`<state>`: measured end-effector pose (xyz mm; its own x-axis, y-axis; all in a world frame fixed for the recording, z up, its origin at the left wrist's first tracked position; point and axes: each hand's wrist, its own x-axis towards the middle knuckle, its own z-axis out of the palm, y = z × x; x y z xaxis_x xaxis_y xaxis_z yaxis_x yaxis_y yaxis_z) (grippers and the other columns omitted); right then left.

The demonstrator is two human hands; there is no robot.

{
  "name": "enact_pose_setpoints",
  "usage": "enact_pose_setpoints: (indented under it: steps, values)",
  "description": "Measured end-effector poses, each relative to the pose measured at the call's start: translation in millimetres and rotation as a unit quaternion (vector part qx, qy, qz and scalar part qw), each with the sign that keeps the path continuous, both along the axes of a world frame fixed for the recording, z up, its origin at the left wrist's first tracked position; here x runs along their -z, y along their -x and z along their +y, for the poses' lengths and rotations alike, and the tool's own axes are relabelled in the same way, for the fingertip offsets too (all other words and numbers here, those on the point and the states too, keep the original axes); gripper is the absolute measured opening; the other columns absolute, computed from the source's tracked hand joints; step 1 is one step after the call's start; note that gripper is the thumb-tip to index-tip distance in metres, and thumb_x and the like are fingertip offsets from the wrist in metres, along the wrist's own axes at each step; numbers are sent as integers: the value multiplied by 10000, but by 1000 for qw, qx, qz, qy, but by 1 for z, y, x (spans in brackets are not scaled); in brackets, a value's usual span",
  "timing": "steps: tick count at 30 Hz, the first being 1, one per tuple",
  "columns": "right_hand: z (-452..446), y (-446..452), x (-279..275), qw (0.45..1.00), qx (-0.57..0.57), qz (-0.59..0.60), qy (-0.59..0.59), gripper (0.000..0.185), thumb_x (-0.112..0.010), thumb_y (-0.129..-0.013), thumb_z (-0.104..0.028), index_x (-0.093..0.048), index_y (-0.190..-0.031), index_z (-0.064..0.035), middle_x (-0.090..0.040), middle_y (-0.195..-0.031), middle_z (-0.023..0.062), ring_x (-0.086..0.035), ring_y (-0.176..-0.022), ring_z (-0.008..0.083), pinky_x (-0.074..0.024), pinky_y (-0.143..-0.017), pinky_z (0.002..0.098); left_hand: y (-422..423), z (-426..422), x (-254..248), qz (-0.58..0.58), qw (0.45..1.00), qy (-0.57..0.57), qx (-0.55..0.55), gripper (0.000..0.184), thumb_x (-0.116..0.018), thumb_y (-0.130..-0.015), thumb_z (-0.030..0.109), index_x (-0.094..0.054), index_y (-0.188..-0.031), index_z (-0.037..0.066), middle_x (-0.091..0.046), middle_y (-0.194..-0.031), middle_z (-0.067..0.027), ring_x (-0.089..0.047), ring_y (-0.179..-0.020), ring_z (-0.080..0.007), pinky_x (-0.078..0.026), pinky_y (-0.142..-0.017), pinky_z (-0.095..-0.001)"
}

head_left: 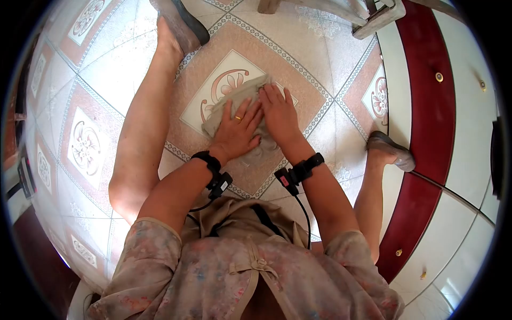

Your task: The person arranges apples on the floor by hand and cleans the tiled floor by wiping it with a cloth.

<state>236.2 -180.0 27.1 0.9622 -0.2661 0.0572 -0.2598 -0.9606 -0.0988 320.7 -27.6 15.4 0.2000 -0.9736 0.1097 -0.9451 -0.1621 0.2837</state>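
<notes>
A crumpled grey-beige cloth [246,89] lies on the patterned tile floor [298,69] between my spread legs. My left hand [237,128], with a gold ring on one finger, rests flat on the middle of the cloth, its fingers apart. Beside it, my right hand [278,112] lies over the cloth's right part with fingers stretched forward. The fingertips of the two hands nearly meet. Both palms face down and hide much of the cloth. Each wrist wears a black strap with a small cabled device.
White and dark-red cabinet fronts [426,96] with small gold knobs run along the right side. A wooden furniture leg [373,21] stands on the floor at the top right. My shoes [186,26] are planted on either side, the right one against the cabinet base.
</notes>
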Motion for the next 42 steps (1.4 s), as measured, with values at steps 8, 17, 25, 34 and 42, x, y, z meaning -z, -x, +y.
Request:
enact_pose_setpoints:
  steps: [8,17,25,34,42]
  values:
    - [-41,-42,16,997,42,10,56,453,-539,-894,-139,-508,-1323,4,-514,-1354,155,-461,-1306,290,-321,-1117,448,-12,-53,0,-2,999,21,-50,672,-624,-811,417,-516,-1341,17,-402,-1470,-163,-288,-1393,-332,-197,-1100,-626]
    - [-24,1,-4,998,1,48,28,471,-605,-829,-122,-543,-1274,19,-529,-1334,161,-474,-1293,283,-342,-1098,441,27,-24,1,29,999,25,-20,646,-610,-825,413,-522,-1329,17,-410,-1459,-180,-274,-1403,-335,-171,-1110,-631]
    - [-43,-44,5,999,37,22,27,434,-611,-825,-118,-560,-1237,9,-534,-1328,157,-471,-1298,282,-340,-1100,436,6,-50,2,2,999,4,-48,654,-609,-824,403,-498,-1348,28,-378,-1477,-194,-250,-1415,-361,-165,-1108,-648]
    - [-25,-6,-4,999,-9,37,-3,472,-579,-847,-119,-523,-1303,-11,-499,-1379,144,-467,-1298,270,-326,-1116,433,41,-27,-2,14,999,-6,-47,688,-591,-840,419,-453,-1375,10,-367,-1471,-225,-238,-1416,-385,-148,-1094,-678]
    - [-41,-38,12,999,21,18,-22,475,-558,-853,-98,-504,-1315,2,-487,-1383,133,-448,-1313,291,-346,-1097,437,24,-52,2,-29,997,5,-71,666,-578,-843,407,-480,-1355,-7,-379,-1454,-231,-246,-1413,-395,-165,-1079,-691]
